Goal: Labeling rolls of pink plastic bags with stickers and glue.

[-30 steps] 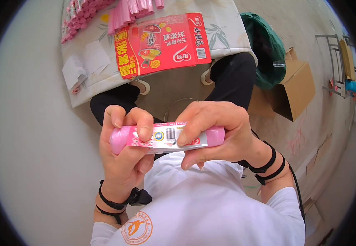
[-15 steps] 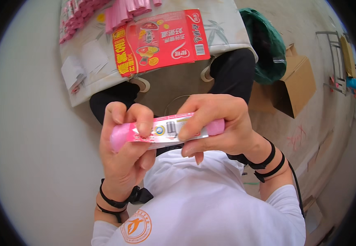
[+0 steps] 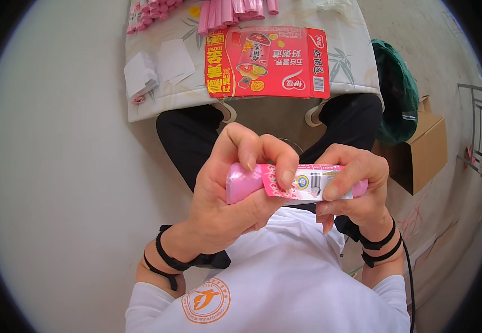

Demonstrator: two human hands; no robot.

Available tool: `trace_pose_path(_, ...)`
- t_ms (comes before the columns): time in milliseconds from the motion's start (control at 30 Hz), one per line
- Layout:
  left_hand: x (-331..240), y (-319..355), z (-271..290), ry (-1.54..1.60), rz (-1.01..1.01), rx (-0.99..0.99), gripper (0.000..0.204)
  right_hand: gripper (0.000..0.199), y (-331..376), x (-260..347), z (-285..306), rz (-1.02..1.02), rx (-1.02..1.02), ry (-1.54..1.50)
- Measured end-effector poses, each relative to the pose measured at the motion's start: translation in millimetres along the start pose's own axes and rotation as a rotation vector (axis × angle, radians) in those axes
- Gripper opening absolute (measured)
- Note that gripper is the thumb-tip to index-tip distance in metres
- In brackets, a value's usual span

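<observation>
Between my two hands, level in front of my white shirt, is a pink plastic bag roll (image 3: pixel 243 183) with a printed paper label (image 3: pixel 303 187) wrapped round its middle. My left hand (image 3: pixel 210 202) grips the left part, its thumb below and its bent fingers over the label's left edge. Closed round the other end, my right hand (image 3: pixel 357 172) presses thumb and index finger on the label, and a little pink shows past them. The underside of the roll is hidden.
Ahead stands a cloth-covered table (image 3: pixel 188 100) with plain pink rolls (image 3: pixel 230 12), labelled rolls (image 3: pixel 151 12), white paper slips (image 3: pixel 175 62), a folded white paper stack (image 3: pixel 140 75) and a flat red carton sheet (image 3: pixel 280 64). A green bag (image 3: pixel 395 94) and open cardboard box (image 3: pixel 427 147) stand right.
The view has shifted, so table, hands and roll sit further right. My left fingers have moved inward along the roll, and more pink shows beyond the label's left edge.
</observation>
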State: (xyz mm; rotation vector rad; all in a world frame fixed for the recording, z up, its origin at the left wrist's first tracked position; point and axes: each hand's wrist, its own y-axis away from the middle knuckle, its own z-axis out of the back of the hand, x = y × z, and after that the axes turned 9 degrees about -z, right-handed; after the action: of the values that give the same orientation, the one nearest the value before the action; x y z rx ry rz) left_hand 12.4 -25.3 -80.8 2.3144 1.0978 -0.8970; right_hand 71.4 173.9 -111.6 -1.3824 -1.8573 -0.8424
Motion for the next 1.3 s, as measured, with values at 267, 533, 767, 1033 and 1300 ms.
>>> trace_pose_path(267,-3.0,-7.9,0.6,0.005,-0.01,0.057,0.041,0.021,-1.1,4.8,0.7,-0.038,-0.02,-0.008)
trace_pose_path(533,-3.3,-11.4,4.5,-0.021,-0.003,0.118,0.045,0.021,-0.1,5.3,0.4,-0.05,-0.053,-0.059)
trace_pose_path(767,-1.3,-12.9,5.3,-0.037,-0.039,0.161,0.047,0.022,-0.5,5.9,1.0,-0.058,-0.049,-0.09)
trace_pose_path(1033,1.5,-13.3,9.7,-0.077,-0.084,0.18,0.049,0.023,-3.0,2.5,1.3,-0.057,-0.03,-0.119)
trace_pose_path(1300,1.5,-16.6,14.5,-0.159,-0.13,0.245,0.055,0.02,-6.8,-0.4,-1.2,-0.125,-0.045,-0.294)
